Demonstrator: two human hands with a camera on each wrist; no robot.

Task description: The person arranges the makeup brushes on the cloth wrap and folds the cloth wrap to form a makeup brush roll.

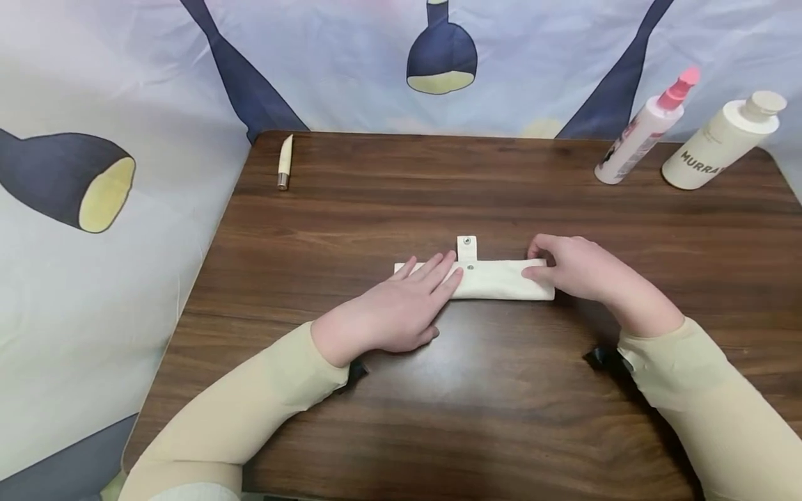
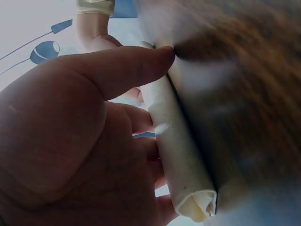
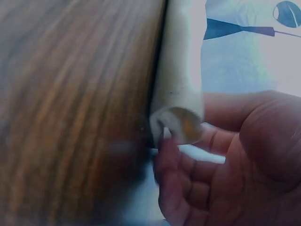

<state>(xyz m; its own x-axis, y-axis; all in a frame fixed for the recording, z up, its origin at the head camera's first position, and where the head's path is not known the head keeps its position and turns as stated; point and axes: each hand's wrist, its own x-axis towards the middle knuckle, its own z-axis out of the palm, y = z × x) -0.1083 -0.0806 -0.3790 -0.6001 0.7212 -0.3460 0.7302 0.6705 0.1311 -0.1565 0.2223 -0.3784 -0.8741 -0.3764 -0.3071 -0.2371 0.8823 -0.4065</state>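
A folded white fabric pouch lies flat across the middle of the table. From its far edge sticks up a short strap with a metal snap, and a second snap sits on the body below. My left hand rests on the pouch's left part with fingers straight and spread. At the right end my right hand pinches the pouch, thumb on top and fingers curled at the corner. The rolled layers show at the open end of the pouch in the right wrist view, with fingertips against them.
A cream tube with a metallic cap lies at the far left of the wooden table. Toward the far right stand a pink-topped spray bottle and a white bottle. A printed curtain hangs behind the table.
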